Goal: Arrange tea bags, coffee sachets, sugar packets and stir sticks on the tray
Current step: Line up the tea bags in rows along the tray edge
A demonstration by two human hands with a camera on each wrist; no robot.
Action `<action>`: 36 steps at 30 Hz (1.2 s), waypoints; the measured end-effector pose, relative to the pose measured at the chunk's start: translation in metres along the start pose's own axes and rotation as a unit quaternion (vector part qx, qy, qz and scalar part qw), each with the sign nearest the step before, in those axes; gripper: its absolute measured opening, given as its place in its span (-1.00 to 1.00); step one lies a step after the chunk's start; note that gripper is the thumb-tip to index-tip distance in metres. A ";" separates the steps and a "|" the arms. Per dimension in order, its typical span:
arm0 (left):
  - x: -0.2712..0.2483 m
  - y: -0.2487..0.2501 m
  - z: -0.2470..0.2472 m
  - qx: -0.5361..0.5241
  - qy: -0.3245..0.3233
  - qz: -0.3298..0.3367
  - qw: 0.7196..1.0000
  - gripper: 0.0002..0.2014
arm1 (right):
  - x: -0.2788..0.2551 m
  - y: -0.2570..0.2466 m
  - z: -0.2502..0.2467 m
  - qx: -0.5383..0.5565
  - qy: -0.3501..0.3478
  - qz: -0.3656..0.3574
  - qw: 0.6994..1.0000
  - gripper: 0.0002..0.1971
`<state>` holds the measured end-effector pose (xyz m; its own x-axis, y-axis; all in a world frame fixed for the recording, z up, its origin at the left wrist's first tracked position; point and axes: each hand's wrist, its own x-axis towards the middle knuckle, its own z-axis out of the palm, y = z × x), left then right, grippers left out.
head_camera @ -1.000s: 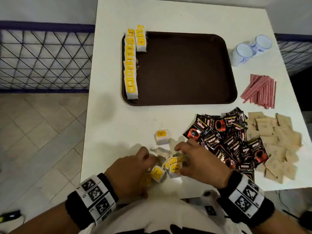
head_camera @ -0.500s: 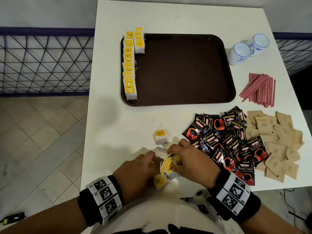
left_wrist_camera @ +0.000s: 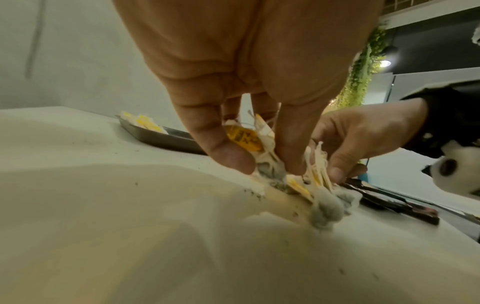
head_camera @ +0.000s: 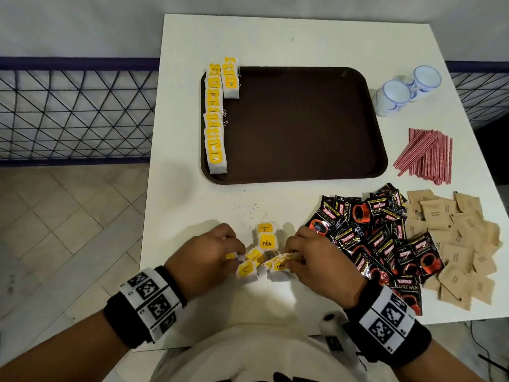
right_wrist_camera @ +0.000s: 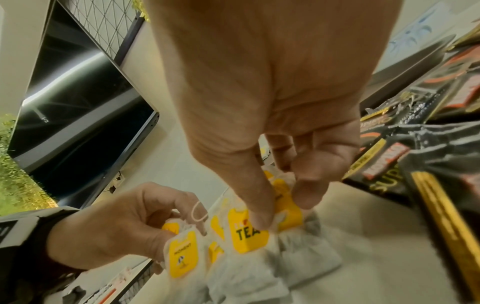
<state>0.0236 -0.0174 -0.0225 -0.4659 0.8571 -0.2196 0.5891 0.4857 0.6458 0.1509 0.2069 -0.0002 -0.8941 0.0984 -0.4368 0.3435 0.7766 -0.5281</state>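
Observation:
A dark brown tray [head_camera: 303, 128] lies at the table's middle, with a row of yellow-tagged tea bags [head_camera: 214, 119] along its left edge. Near the front edge lies a tangled cluster of tea bags [head_camera: 264, 255]. My left hand [head_camera: 209, 257] pinches one tea bag [left_wrist_camera: 244, 137] by its yellow tag. My right hand [head_camera: 311, 257] pinches another tea bag [right_wrist_camera: 285, 203] from the same cluster, thumb and forefinger closed on it. Black coffee sachets [head_camera: 380, 238], tan sugar packets [head_camera: 457, 238] and red-striped stir sticks [head_camera: 429, 155] lie on the table to the right.
Two white-and-blue cups [head_camera: 405, 89] lie right of the tray. A blue wire railing [head_camera: 74, 111] runs left of the white table [head_camera: 275, 40], over a tiled floor. Tea dust speckles the table below the tray.
Both hands have stayed at the tea bag cluster and drawn slightly apart, pulling the tangled bags and strings between them. One bag labelled TEA now lies exposed between the hands.

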 end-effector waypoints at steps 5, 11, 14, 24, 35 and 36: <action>0.019 0.000 -0.015 -0.111 -0.011 -0.073 0.991 -0.79 | 0.003 0.000 -0.014 0.037 0.008 -0.029 0.999 -0.94; 0.036 0.013 -0.021 -0.307 -0.002 -0.189 0.933 -0.82 | 0.011 -0.003 -0.027 0.175 -0.011 0.015 0.984 -0.91; 0.046 0.023 -0.025 -0.365 -0.014 -0.199 0.909 -0.87 | 0.019 -0.010 -0.030 0.273 -0.014 0.024 0.961 -0.89; 0.060 0.034 -0.039 -0.644 -0.037 -0.249 0.722 -0.63 | 0.052 -0.032 -0.043 0.371 0.051 0.037 0.927 -0.87; 0.071 0.017 -0.034 -0.691 0.038 -0.221 0.687 -0.60 | 0.083 -0.043 -0.058 0.472 0.064 0.033 0.879 -0.86; 0.073 0.016 -0.035 -0.692 0.053 -0.224 0.684 -0.62 | 0.086 -0.043 -0.059 0.477 0.062 0.034 0.876 -0.84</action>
<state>-0.0245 0.0471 -0.0027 -0.4844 0.6227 -0.6145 -0.7831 0.0044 0.6218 0.0422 0.2189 0.0276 -0.8660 0.2375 -0.4400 0.4285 -0.1013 -0.8979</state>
